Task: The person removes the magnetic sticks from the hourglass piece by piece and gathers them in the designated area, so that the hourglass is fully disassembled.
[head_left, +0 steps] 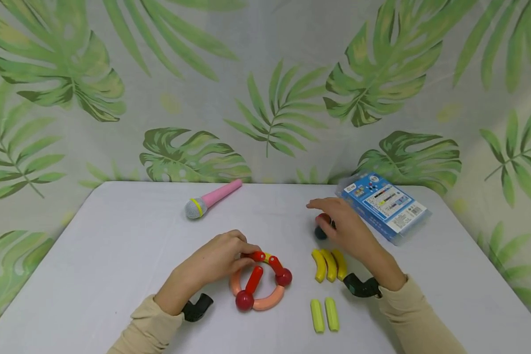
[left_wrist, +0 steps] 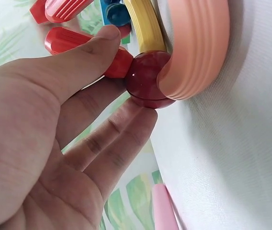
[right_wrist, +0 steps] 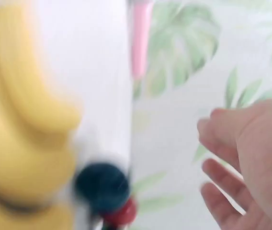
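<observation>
Ring of curved rods point(head_left: 272, 299) and red balls point(head_left: 244, 300) sits on white table point(head_left: 128, 246). Left hand point(head_left: 219, 258), at ring's far-left side, pinches red straight rod point(left_wrist: 71, 43); sideways tug could part the joint. Right hand point(head_left: 347, 226), beyond ring to the right, fingers loose, nothing visibly held; low sweep might roll dark ball point(head_left: 320, 232) or scatter yellow curved rods point(head_left: 331, 265) right of ring.

A screened-off tabletop set-up, whether in a home or a studio cannot be told: a white bench point(head_left: 97, 275) bordered on 3 sides by leaf-printed cloth point(head_left: 287, 34).
</observation>
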Action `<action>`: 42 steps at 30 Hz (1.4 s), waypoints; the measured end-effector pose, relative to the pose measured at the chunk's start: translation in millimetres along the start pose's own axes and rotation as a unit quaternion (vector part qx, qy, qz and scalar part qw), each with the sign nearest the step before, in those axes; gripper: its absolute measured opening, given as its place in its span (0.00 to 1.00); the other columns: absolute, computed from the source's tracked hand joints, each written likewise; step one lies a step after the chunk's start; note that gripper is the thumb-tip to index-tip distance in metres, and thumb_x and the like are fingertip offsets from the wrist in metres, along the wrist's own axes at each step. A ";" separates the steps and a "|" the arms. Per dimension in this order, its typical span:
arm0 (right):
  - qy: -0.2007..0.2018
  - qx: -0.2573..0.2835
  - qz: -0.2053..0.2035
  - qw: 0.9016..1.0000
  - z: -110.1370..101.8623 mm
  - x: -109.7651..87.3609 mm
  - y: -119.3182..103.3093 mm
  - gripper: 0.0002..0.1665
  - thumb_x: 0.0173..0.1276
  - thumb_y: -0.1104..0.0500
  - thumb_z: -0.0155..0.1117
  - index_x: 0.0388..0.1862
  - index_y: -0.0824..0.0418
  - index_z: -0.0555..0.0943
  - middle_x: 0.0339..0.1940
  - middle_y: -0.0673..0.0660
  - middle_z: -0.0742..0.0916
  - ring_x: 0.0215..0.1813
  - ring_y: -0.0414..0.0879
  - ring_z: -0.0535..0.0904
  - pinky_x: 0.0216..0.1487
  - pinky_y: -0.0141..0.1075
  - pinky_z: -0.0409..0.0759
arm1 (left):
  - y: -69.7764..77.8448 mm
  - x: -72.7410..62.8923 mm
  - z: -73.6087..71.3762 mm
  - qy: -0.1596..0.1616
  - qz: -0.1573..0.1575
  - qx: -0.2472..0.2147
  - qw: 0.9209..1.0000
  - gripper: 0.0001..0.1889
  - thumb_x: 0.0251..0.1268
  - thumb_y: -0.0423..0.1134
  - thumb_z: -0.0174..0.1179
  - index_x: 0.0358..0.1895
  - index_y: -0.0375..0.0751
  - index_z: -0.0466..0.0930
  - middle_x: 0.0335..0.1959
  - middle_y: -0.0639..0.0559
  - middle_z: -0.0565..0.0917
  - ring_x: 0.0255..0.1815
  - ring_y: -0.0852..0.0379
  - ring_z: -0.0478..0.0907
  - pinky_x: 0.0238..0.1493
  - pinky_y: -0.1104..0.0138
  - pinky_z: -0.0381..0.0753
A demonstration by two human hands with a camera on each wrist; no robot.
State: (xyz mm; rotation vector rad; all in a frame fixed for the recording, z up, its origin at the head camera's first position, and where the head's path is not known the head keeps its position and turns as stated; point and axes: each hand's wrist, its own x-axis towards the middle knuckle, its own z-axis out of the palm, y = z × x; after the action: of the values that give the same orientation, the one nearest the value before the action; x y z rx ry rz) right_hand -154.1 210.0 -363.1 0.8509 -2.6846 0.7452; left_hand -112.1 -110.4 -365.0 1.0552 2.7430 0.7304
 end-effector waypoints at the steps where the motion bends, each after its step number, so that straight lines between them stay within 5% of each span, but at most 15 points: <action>1: -0.012 0.013 -0.009 1.000 -0.9 0.5 -8.8 0.21 0.71 0.67 0.68 0.63 0.59 0.82 0.61 0.57 0.86 0.62 0.54 0.78 0.62 0.52 0.80 | 0.1 0.0 -0.5 0.000 0.001 -0.001 1.000 0.12 0.66 0.36 0.72 0.52 0.45 0.90 0.39 0.56 0.86 0.47 0.56 0.78 0.46 0.69 0.82; 4: -0.079 0.066 -0.030 0.994 -1.0 -0.2 -34.1 0.20 0.73 0.60 0.69 0.63 0.56 0.83 0.59 0.51 0.87 0.61 0.50 0.80 0.61 0.50 0.82 | -0.1 0.1 -1.5 -0.002 0.002 -0.001 1.000 0.13 0.65 0.36 0.72 0.52 0.45 0.90 0.38 0.56 0.86 0.47 0.56 0.78 0.45 0.69 0.82; 9: -0.228 0.125 -0.019 0.966 6.9 -3.6 -62.5 0.22 0.74 0.49 0.69 0.64 0.52 0.83 0.54 0.44 0.87 0.55 0.44 0.83 0.55 0.42 0.84 | -0.2 0.3 -1.7 -0.003 0.003 -0.001 1.000 0.13 0.65 0.35 0.72 0.52 0.45 0.90 0.38 0.56 0.86 0.46 0.56 0.78 0.44 0.70 0.82; 12: -0.264 0.118 -0.019 0.957 13.6 -4.8 -69.9 0.23 0.72 0.50 0.71 0.64 0.52 0.83 0.49 0.43 0.88 0.48 0.38 0.82 0.50 0.36 0.84 | -0.3 0.3 -0.9 -0.002 0.005 -0.003 1.000 0.12 0.66 0.35 0.71 0.51 0.46 0.90 0.38 0.56 0.86 0.46 0.56 0.78 0.43 0.70 0.82; 23: -0.248 0.087 -0.039 0.964 22.6 -6.9 -71.8 0.18 0.70 0.60 0.72 0.57 0.55 0.83 0.44 0.43 0.87 0.44 0.34 0.82 0.50 0.29 0.83 | -0.2 -0.2 0.0 -0.002 -0.004 -0.007 1.000 0.13 0.65 0.34 0.72 0.52 0.44 0.90 0.39 0.54 0.85 0.45 0.56 0.78 0.42 0.71 0.82; 32: -0.213 0.088 0.034 0.972 4.7 -12.0 -76.2 0.33 0.71 0.56 0.72 0.71 0.52 0.69 0.45 0.48 0.89 0.43 0.36 0.84 0.46 0.38 0.87 | -0.9 -1.9 -0.6 -0.003 -0.002 0.001 1.000 0.14 0.64 0.34 0.72 0.52 0.43 0.90 0.39 0.54 0.87 0.45 0.56 0.78 0.44 0.69 0.83; 36: -0.188 0.086 0.056 0.977 -9.4 -21.8 -73.5 0.32 0.69 0.53 0.73 0.68 0.50 0.70 0.44 0.46 0.89 0.43 0.35 0.85 0.46 0.36 0.87 | -1.2 -2.5 -1.1 -0.002 -0.003 -0.002 1.000 0.14 0.65 0.35 0.72 0.53 0.43 0.90 0.39 0.53 0.86 0.44 0.56 0.78 0.44 0.69 0.83; 42: -0.202 0.084 0.098 0.971 -32.5 -52.6 -62.5 0.29 0.67 0.47 0.75 0.62 0.50 0.75 0.37 0.39 0.87 0.37 0.32 0.80 0.41 0.31 0.85 | 0.2 -0.6 -1.1 0.002 0.000 -0.006 1.000 0.14 0.65 0.35 0.72 0.53 0.43 0.90 0.40 0.52 0.87 0.44 0.56 0.78 0.44 0.70 0.82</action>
State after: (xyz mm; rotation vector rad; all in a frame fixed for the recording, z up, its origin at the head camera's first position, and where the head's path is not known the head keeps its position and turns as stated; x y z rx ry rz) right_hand -72.9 208.3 -329.4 0.8642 -3.1375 0.9444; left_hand -111.8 -111.2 -364.0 1.0538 2.7379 0.7474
